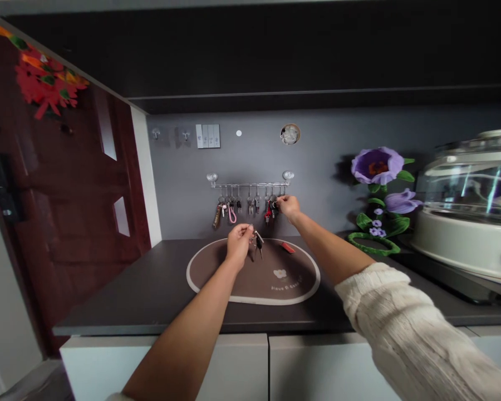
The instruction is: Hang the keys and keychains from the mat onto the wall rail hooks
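My left hand [239, 240] is closed in a pinch on a bunch of keys [258, 243] that dangles above the brown oval mat [217, 278]. My right hand [289, 207] reaches to the right end of the chrome hook rail [250, 184] on the grey wall, its fingers pinched on a dark key fob [274, 206] hanging there. Several other key sets hang along the rail, one with a pink loop [232, 214] and one with a brown tag [217, 215]. A small red item [288, 248] lies on the mat near the back.
The mat lies on a dark counter [150, 289] over white cabinets. A purple flower ornament [379, 192] and a white lidded appliance [467, 206] stand at the right. A dark red door [67, 211] is at the left. Light switches [207, 136] sit above the rail.
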`<move>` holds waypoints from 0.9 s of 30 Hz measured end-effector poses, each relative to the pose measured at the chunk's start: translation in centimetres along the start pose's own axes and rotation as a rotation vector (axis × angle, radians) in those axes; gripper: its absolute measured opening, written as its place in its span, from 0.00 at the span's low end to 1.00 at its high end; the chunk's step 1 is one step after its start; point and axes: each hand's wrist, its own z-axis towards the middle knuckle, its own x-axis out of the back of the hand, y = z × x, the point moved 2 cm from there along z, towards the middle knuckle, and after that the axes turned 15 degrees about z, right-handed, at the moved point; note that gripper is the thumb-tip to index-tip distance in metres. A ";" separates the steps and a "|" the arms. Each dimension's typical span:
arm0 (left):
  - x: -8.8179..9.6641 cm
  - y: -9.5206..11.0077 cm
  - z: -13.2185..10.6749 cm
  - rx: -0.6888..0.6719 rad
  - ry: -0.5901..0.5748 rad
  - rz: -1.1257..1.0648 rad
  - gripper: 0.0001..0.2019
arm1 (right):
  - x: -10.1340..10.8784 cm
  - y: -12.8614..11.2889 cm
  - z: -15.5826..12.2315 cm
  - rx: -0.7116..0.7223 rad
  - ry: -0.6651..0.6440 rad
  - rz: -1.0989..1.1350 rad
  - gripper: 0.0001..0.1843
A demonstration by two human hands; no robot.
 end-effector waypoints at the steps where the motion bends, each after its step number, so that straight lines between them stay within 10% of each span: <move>1: 0.0 0.0 0.0 0.004 -0.007 -0.009 0.14 | 0.0 0.0 -0.2 0.008 -0.007 0.010 0.07; 14: -0.1 0.0 0.3 0.088 -0.078 -0.256 0.11 | 1.3 -1.8 -5.0 0.094 0.066 0.017 0.15; 27: -0.1 0.5 -0.1 0.096 -0.148 -0.408 0.07 | 0.1 -0.4 -14.2 0.124 -0.291 -0.013 0.13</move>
